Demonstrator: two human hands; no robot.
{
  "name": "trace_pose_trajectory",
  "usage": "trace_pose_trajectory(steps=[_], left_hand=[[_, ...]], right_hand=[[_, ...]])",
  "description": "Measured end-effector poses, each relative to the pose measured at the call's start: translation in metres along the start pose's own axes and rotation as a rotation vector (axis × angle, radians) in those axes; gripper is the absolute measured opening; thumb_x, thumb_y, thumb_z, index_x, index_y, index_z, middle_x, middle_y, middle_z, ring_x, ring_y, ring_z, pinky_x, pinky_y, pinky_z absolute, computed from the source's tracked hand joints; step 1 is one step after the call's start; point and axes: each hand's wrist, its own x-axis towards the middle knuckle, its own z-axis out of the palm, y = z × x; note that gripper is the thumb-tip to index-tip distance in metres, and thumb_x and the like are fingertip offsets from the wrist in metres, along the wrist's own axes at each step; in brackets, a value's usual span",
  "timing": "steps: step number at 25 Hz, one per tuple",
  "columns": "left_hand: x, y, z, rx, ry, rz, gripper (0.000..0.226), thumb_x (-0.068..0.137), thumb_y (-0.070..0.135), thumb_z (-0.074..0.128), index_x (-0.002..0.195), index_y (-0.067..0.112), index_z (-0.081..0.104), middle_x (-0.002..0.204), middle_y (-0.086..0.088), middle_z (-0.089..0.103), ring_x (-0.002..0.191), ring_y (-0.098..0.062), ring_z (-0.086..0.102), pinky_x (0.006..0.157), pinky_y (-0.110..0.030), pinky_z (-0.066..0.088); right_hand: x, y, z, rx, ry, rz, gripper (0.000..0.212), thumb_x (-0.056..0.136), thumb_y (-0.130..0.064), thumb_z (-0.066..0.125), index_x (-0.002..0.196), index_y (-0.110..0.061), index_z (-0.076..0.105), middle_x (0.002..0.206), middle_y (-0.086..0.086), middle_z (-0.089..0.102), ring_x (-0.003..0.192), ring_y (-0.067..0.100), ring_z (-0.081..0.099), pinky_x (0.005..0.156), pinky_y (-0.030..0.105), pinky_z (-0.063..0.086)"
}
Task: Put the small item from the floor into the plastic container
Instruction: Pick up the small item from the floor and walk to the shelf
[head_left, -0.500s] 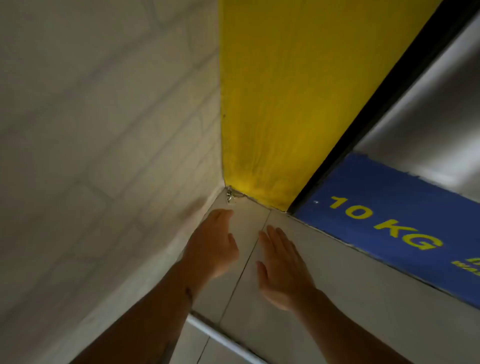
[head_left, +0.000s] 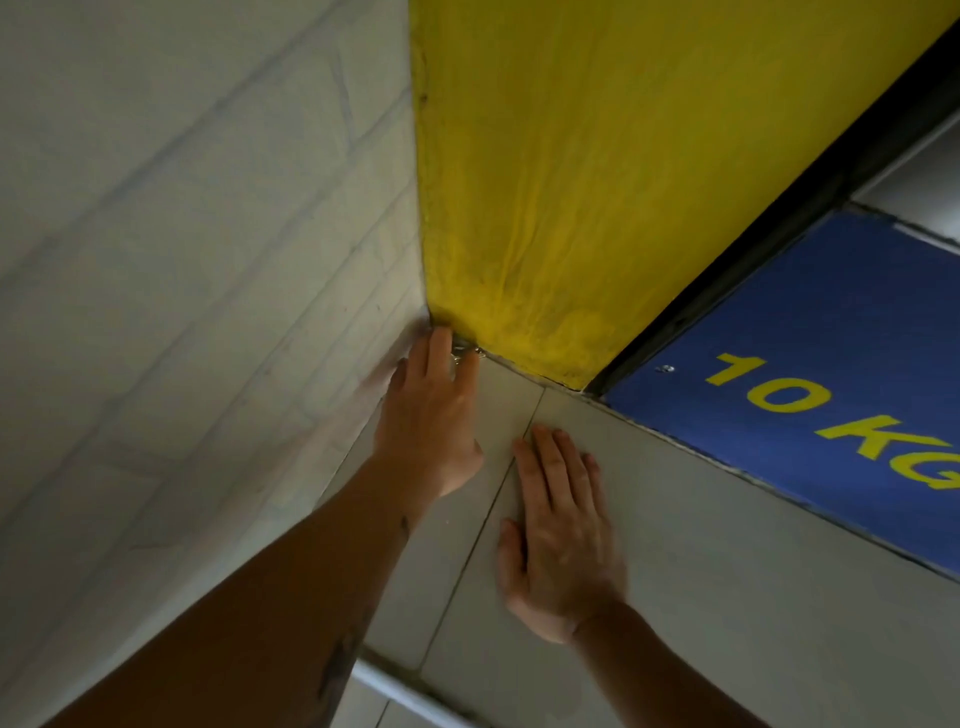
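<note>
A small shiny metal item (head_left: 460, 356) lies on the grey floor tiles, right in the corner where the white brick wall meets the yellow panel. My left hand (head_left: 431, 415) reaches into that corner, its fingertips on either side of the item and touching it; I cannot tell whether they grip it. My right hand (head_left: 558, 530) lies flat on the floor tiles, fingers spread, holding nothing. No plastic container is in view.
The white brick wall (head_left: 182, 260) closes off the left. The yellow panel (head_left: 571, 182) stands behind the corner. A blue panel (head_left: 831, 322) marked "10 KG" lies to the right, past a dark gap. A white strip (head_left: 395, 686) crosses the floor near me.
My left hand has moved forward into the corner and its fingertips now reach the small item. My right hand has stayed flat on the tiles.
</note>
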Motion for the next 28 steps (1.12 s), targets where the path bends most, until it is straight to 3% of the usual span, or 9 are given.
trace_pose_trajectory(steps=[5,9,12,15,16,17,18,23,28], left_hand=[[-0.001,-0.003,0.010,-0.003,0.146,0.120,0.026,0.077,0.017,0.063,0.101,0.009,0.055,0.119,-0.014,0.044,0.103,-0.030,0.049,0.081,-0.036,0.047],[-0.016,-0.011,0.011,0.026,0.134,0.202,0.031,0.072,0.001,0.066,0.099,0.009,0.052,0.100,-0.013,0.052,0.088,-0.030,0.052,0.064,-0.035,0.046],[-0.040,-0.006,-0.006,-0.121,0.028,0.026,0.032,0.078,0.003,0.060,0.106,0.011,0.046,0.097,-0.012,0.056,0.088,-0.032,0.057,0.061,-0.035,0.042],[-0.074,-0.008,-0.036,-0.375,-0.187,-0.327,0.018,0.078,0.003,0.055,0.094,0.008,0.061,0.091,-0.016,0.061,0.086,-0.033,0.062,0.062,-0.039,0.046],[-0.089,-0.008,-0.044,-0.447,-0.258,-0.401,0.039,0.074,0.003,0.053,0.113,0.000,0.055,0.116,-0.030,0.055,0.111,-0.044,0.056,0.062,-0.042,0.047],[-0.108,-0.004,-0.057,-0.553,-0.302,-0.470,0.027,0.071,0.006,0.053,0.075,0.024,0.033,0.091,0.011,0.045,0.077,-0.012,0.044,0.062,-0.038,0.050],[-0.126,0.002,-0.076,-0.692,-0.304,-0.550,0.016,0.070,0.009,0.052,0.073,0.023,0.060,0.083,-0.010,0.065,0.076,-0.030,0.067,0.066,-0.038,0.057],[-0.201,0.043,-0.199,-1.120,-0.213,-0.777,0.021,0.088,0.006,0.048,0.089,0.016,0.066,0.072,-0.013,0.069,0.054,-0.020,0.065,0.053,-0.030,0.054],[-0.282,0.088,-0.347,-1.253,-0.174,-0.814,0.024,0.087,-0.001,0.050,0.093,0.013,0.069,0.074,-0.012,0.069,0.066,-0.020,0.065,0.060,-0.030,0.054]], right_hand=[[-0.001,0.000,-0.001,0.010,0.001,0.004,0.075,0.085,-0.038,0.044,0.152,-0.009,0.028,0.161,0.014,0.022,0.150,0.031,0.010,0.120,0.051,0.010],[-0.001,0.000,0.000,0.019,-0.015,0.008,0.075,0.084,-0.039,0.043,0.151,-0.009,0.029,0.160,0.014,0.023,0.149,0.033,0.013,0.120,0.052,0.011],[0.003,-0.002,-0.014,0.012,-0.095,0.017,0.074,0.084,-0.037,0.045,0.151,-0.011,0.027,0.161,0.013,0.020,0.149,0.031,0.011,0.121,0.049,0.010],[0.008,-0.007,-0.058,0.106,-0.326,0.106,0.072,0.090,-0.033,0.048,0.154,-0.017,0.018,0.164,0.004,0.009,0.150,0.021,0.006,0.120,0.037,0.012],[0.006,-0.012,-0.075,0.143,-0.393,0.155,0.071,0.092,-0.033,0.047,0.154,-0.019,0.016,0.165,0.001,0.009,0.150,0.018,0.007,0.120,0.035,0.014],[0.000,-0.020,-0.097,0.169,-0.432,0.178,0.070,0.094,-0.033,0.046,0.155,-0.020,0.016,0.165,0.000,0.009,0.150,0.017,0.008,0.119,0.034,0.015],[-0.010,-0.031,-0.117,0.197,-0.442,0.189,0.069,0.095,-0.033,0.045,0.155,-0.021,0.015,0.165,-0.001,0.009,0.150,0.015,0.008,0.119,0.033,0.015],[-0.076,-0.082,-0.230,0.284,-0.409,0.208,0.067,0.095,-0.037,0.043,0.155,-0.023,0.017,0.164,-0.004,0.013,0.149,0.012,0.011,0.117,0.028,0.013],[-0.131,-0.135,-0.385,0.432,-0.320,0.214,0.058,0.095,-0.036,0.050,0.150,-0.023,0.033,0.156,-0.004,0.033,0.142,0.013,0.030,0.113,0.024,0.020]])
